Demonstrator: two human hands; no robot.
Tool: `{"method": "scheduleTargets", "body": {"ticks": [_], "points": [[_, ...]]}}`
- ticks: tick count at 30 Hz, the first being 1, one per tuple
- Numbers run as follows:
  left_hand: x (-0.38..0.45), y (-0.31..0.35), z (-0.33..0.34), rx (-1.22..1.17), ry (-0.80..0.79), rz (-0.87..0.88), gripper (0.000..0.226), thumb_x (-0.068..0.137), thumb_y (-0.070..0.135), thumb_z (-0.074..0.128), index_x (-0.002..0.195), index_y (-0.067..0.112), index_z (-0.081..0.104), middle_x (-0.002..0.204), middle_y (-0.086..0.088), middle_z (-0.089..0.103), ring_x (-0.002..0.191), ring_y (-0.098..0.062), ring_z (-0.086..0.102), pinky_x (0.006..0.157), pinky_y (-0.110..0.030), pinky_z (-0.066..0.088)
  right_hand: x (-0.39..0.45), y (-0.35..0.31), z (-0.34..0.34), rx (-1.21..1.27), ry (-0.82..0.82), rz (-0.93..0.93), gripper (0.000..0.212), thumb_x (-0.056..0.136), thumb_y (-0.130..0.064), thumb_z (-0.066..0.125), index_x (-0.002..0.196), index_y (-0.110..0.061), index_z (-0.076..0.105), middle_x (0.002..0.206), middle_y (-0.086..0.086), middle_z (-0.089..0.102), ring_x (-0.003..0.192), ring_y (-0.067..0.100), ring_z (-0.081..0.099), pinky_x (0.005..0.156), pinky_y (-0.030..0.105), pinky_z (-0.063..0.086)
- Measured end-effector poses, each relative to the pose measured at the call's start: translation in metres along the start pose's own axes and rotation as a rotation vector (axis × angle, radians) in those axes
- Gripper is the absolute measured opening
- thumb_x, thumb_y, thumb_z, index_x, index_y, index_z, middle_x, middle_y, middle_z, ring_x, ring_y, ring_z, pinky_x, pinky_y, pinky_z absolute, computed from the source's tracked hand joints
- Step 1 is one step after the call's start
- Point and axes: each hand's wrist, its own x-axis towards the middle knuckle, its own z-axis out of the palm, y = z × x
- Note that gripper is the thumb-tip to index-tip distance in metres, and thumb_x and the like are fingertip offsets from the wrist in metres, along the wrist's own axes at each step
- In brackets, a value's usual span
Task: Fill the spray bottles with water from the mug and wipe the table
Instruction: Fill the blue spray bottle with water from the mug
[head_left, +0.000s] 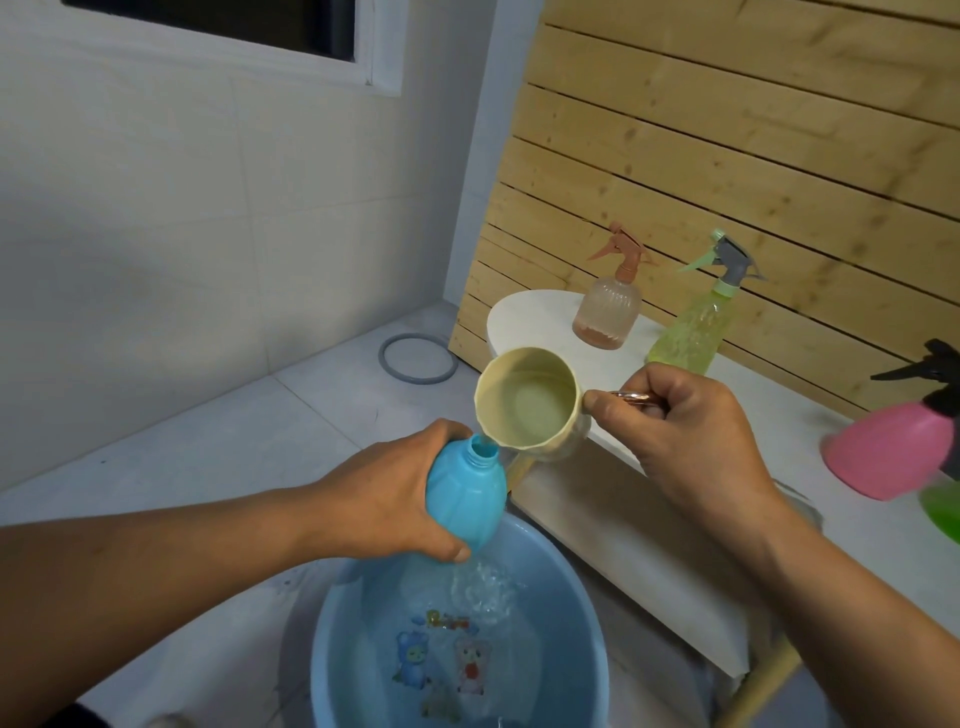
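My left hand (395, 488) grips an uncapped blue spray bottle (465, 499) and holds it tilted over a blue basin (332, 654). My right hand (691, 441) pinches the metal handle of a cream mug (527, 402). The mug is tipped so its lip touches the bottle's open neck, and water runs into it. Some water spills down the bottle's side and splashes into the basin. The mug still holds water.
On the white table (613, 509) stand a peach spray bottle (608, 306), a yellow-green one (691, 327) and a pink one with a black trigger (888, 447). A green bottle (943, 506) shows at the right edge. A wooden slat wall backs the table. A grey ring (418, 358) lies on the floor.
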Motion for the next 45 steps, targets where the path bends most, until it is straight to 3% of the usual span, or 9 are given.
{"method": "scheduleTargets", "body": {"ticks": [11, 15, 18, 24, 45], "points": [[-0.0015, 0.0002, -0.0004, 0.005, 0.010, 0.010, 0.094, 0.063, 0.053, 0.093, 0.136, 0.048, 0.033, 0.118, 0.025, 0.055, 0.104, -0.001, 0.060, 0.083, -0.027, 0.060, -0.0023, -0.0023, 0.0005, -0.027, 0.000, -0.012, 0.037, 0.084, -0.039, 0.079, 0.066, -0.014, 0.059, 0.042, -0.012, 0.041, 0.045, 0.007, 0.034, 0.051, 0.026, 0.034], [-0.0015, -0.0010, 0.0001, 0.007, 0.009, 0.006, 0.095, 0.063, 0.054, 0.093, 0.136, 0.049, 0.033, 0.118, 0.025, 0.055, 0.105, -0.003, 0.061, 0.082, -0.027, 0.060, -0.0031, -0.0032, 0.0008, -0.033, 0.007, -0.029, 0.036, 0.085, -0.038, 0.079, 0.065, -0.014, 0.059, 0.042, -0.013, 0.041, 0.044, 0.006, 0.035, 0.044, 0.016, 0.031], [-0.0018, -0.0012, 0.0003, 0.005, 0.006, 0.011, 0.095, 0.063, 0.053, 0.093, 0.135, 0.049, 0.032, 0.117, 0.025, 0.054, 0.103, -0.001, 0.060, 0.080, -0.024, 0.059, -0.0042, -0.0033, 0.0008, -0.044, 0.012, -0.038, 0.036, 0.084, -0.039, 0.078, 0.065, -0.015, 0.059, 0.042, -0.013, 0.042, 0.044, 0.007, 0.036, 0.044, 0.015, 0.031], [-0.0025, -0.0018, 0.0012, 0.004, 0.004, 0.015, 0.094, 0.064, 0.052, 0.093, 0.135, 0.049, 0.032, 0.118, 0.026, 0.054, 0.104, 0.000, 0.060, 0.079, -0.022, 0.058, -0.0051, -0.0040, 0.0020, -0.069, 0.020, -0.035, 0.036, 0.084, -0.041, 0.078, 0.065, -0.016, 0.059, 0.044, -0.013, 0.042, 0.047, 0.007, 0.036, 0.050, 0.027, 0.032], [-0.0034, -0.0026, 0.0012, 0.028, -0.001, 0.005, 0.097, 0.063, 0.055, 0.093, 0.137, 0.048, 0.030, 0.121, 0.024, 0.054, 0.106, -0.002, 0.060, 0.085, -0.028, 0.059, -0.0066, -0.0036, 0.0040, -0.107, 0.046, -0.093, 0.037, 0.083, -0.043, 0.076, 0.066, -0.016, 0.059, 0.049, -0.013, 0.043, 0.052, 0.010, 0.035, 0.052, 0.030, 0.031]]}}
